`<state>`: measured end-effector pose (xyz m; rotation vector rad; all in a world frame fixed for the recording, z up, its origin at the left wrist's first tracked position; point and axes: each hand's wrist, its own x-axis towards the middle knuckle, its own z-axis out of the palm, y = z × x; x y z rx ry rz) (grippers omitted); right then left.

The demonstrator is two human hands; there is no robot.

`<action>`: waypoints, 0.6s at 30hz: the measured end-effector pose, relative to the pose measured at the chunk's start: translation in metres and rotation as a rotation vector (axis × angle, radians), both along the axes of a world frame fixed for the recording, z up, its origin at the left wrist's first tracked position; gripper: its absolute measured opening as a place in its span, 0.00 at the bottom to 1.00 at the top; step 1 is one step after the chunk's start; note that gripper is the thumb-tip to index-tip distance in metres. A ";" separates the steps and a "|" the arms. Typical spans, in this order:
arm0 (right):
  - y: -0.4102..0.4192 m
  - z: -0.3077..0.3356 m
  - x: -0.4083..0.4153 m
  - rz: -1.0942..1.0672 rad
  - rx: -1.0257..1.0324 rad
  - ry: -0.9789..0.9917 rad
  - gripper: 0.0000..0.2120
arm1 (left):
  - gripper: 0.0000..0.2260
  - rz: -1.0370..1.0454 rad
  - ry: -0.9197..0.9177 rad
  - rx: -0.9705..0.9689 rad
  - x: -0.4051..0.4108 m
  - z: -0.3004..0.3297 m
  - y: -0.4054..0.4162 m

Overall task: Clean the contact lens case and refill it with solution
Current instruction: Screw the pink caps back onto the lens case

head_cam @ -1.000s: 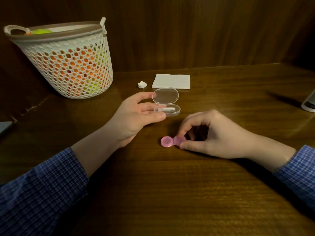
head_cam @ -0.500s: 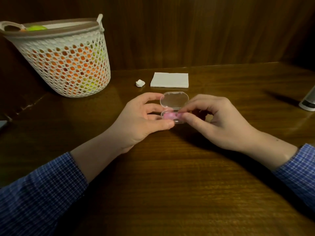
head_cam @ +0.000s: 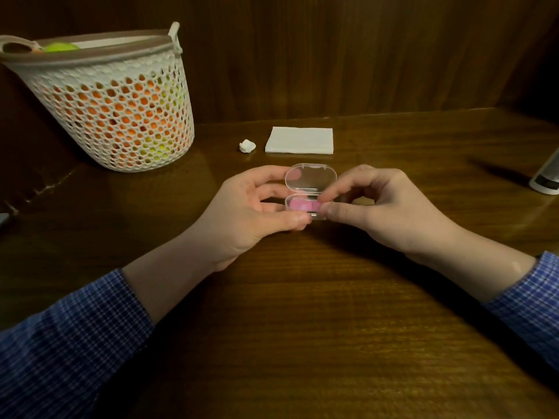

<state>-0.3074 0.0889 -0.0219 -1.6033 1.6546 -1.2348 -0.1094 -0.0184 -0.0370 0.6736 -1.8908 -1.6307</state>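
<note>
A small clear plastic box (head_cam: 310, 179) stands open above the middle of the wooden table, its lid tilted up. My left hand (head_cam: 251, 213) grips the box's left end between thumb and fingers. The pink contact lens case (head_cam: 302, 204) lies inside the box's lower half. My right hand (head_cam: 384, 207) pinches the case's right end with thumb and index finger at the box's right side. Part of the case is hidden behind my fingertips.
A folded white tissue (head_cam: 299, 140) and a small crumpled white wad (head_cam: 247, 146) lie behind the box. A white mesh basket (head_cam: 115, 104) with orange and yellow contents stands at back left. A white object (head_cam: 547, 176) pokes in at the right edge.
My right hand lifted the pink case off the table and brought it into the open clear box held by my left hand. Both hands now meet at the box.
</note>
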 end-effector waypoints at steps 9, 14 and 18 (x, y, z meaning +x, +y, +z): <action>0.000 0.006 -0.001 0.028 0.162 -0.612 0.17 | 0.24 -0.040 0.105 0.077 0.001 -0.002 -0.002; -0.002 0.010 -0.001 0.117 0.338 -0.778 0.22 | 0.21 -0.065 0.093 0.015 0.001 -0.002 0.001; -0.001 0.008 -0.003 0.097 0.293 -0.705 0.18 | 0.17 -0.080 0.101 0.134 0.001 0.004 0.001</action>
